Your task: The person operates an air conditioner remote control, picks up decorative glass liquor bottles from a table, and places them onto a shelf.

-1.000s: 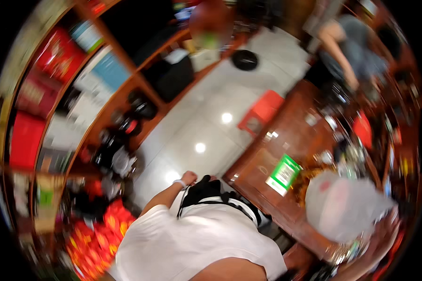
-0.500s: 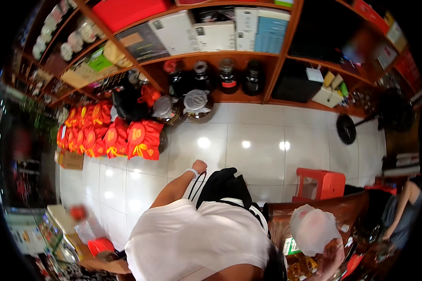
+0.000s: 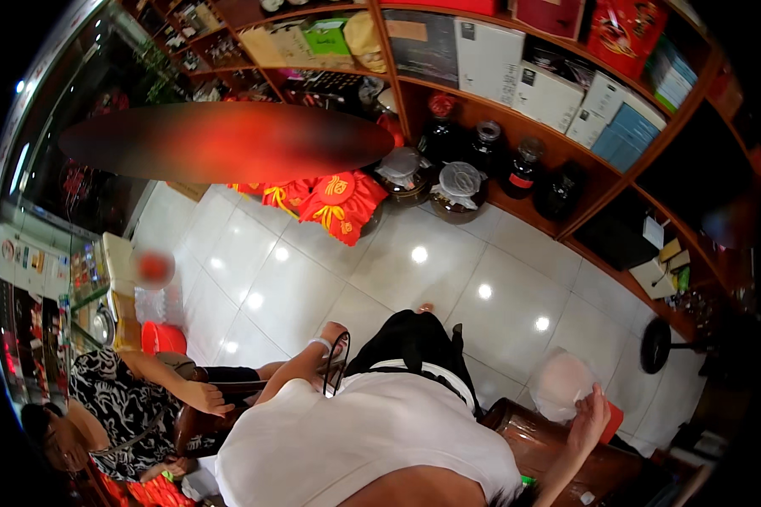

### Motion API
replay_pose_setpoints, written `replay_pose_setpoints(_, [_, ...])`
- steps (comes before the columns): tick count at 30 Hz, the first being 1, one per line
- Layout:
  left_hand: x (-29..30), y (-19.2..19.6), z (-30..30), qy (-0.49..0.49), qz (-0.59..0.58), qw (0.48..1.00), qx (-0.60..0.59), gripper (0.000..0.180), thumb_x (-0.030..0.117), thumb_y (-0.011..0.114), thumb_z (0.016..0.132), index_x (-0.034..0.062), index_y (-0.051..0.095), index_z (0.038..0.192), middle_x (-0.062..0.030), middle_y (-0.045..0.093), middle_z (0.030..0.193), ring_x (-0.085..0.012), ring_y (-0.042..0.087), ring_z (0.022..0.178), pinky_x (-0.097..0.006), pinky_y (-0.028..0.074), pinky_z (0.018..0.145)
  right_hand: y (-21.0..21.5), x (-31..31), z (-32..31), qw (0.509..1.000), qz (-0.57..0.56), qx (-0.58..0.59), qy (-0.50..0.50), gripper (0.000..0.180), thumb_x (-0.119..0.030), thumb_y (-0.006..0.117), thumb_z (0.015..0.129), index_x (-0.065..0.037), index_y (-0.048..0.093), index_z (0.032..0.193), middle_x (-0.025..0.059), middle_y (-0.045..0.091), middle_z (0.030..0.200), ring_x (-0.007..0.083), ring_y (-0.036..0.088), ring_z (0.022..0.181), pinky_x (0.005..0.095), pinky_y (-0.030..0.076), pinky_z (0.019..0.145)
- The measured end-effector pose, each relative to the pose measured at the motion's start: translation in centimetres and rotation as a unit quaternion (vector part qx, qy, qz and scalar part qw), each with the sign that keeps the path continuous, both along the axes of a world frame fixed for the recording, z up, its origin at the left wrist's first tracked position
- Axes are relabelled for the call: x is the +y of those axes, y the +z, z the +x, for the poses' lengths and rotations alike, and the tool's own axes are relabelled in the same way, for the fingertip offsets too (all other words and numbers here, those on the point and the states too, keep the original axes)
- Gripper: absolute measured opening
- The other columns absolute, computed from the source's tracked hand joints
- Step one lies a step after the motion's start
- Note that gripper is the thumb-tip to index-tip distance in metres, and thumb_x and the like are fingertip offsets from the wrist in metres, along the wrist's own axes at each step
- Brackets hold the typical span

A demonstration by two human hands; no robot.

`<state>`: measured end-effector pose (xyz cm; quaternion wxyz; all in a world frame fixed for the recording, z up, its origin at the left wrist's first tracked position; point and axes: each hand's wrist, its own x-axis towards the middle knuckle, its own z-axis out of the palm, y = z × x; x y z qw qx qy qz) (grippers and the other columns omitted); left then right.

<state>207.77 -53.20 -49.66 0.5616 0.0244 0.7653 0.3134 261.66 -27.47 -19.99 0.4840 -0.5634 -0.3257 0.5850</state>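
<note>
The bag (image 3: 564, 386) looks light, thin and soft to me, likely to crumple and slide a little, so its side by the fingers seems the best hold; it is rounded, whitish and cloudy, with a pinkish tint, contents unclear. I see it above the surface's (image 3: 528, 439) far edge, near the left corner, the right hand (image 3: 590, 418) closed on it, while the left hand (image 3: 334, 333), well apart, is beside a cord (image 3: 345, 359), and I cannot tell whether it grips that
</note>
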Motion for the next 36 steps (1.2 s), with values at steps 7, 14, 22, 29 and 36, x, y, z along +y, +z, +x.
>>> replay_pose_setpoints(7, [-1.6,-2.3,-2.3,0.09,-0.045,0.991,-0.084,0.019,0.014,0.046,0.079,0.0052,0.052,0.064,-0.0121,0.056,0.06,-0.0197,0.056,0.051,-0.026,0.046,0.045,-1.4,6.2,-12.3,0.996,-0.077,-0.006,0.047,0.018,-0.016,0.062,0.077,-0.006,0.049,0.074,-0.0018,0.044,0.066,0.007,0.04,0.057,0.0221,0.034,0.052])
replay_pose_setpoints(14, [-6.3,-2.7,-8.5,0.206,0.047,0.976,-0.056,0.02,0.019,0.049,0.08,-0.0004,0.054,0.084,-0.0155,0.058,0.07,-0.0241,0.058,0.061,-0.031,0.049,0.052,-6.7,14.0,-26.4,0.982,-0.11,-0.024,0.153,0.018,-0.018,0.061,0.077,-0.005,0.05,0.069,-0.0019,0.041,0.058,0.0091,0.038,0.049,0.0245,0.037,0.052])
replay_pose_setpoints(22, [-6.2,2.0,-14.0,0.344,-0.015,0.939,0.018,0.02,0.014,0.05,0.079,0.0005,0.052,0.095,-0.0163,0.059,0.079,-0.0278,0.059,0.063,-0.036,0.049,0.055,-10.9,20.1,-40.2,0.969,-0.111,-0.034,0.217,0.019,-0.014,0.063,0.074,-0.004,0.049,0.067,0.0009,0.043,0.059,0.0102,0.041,0.048,0.0237,0.038,0.049])
replay_pose_setpoints(29, [-5.2,0.0,-12.9,0.45,0.01,0.892,-0.034,0.022,0.011,0.052,0.077,-0.0021,0.051,0.094,-0.0162,0.059,0.078,-0.0289,0.059,0.064,-0.037,0.048,0.05,-12.6,26.0,-50.2,0.955,-0.122,-0.015,0.27,0.02,-0.012,0.065,0.072,-0.004,0.048,0.064,0.0021,0.045,0.058,0.0113,0.042,0.048,0.0241,0.037,0.047])
replay_pose_setpoints(36, [4.6,6.1,-14.3,-0.251,-0.099,0.931,0.245,0.013,0.011,0.06,0.071,0.0074,0.048,0.066,-0.0037,0.044,0.053,-0.0166,0.051,0.053,-0.03,0.039,0.047,-16.9,30.0,-56.2,0.937,-0.18,-0.058,0.293,0.02,-0.01,0.063,0.072,-0.005,0.047,0.061,0.0031,0.044,0.054,0.014,0.042,0.045,0.0267,0.038,0.045])
